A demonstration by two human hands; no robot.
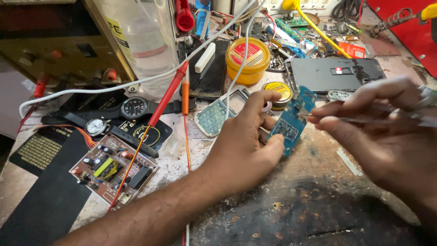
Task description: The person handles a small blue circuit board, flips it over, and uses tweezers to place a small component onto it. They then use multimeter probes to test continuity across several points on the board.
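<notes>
My left hand pinches a small blue circuit board by its edges and holds it tilted above the worn workbench. My right hand grips a thin metal tool, probably tweezers, whose tip touches the upper part of the blue board. A white phone keypad frame lies just left of my left hand.
A brown circuit board with components sits at the left, beside two wristwatches. Red probe leads and a white cable cross the bench. A yellow tub, a small round tin, a dark phone and a plastic bottle crowd the back.
</notes>
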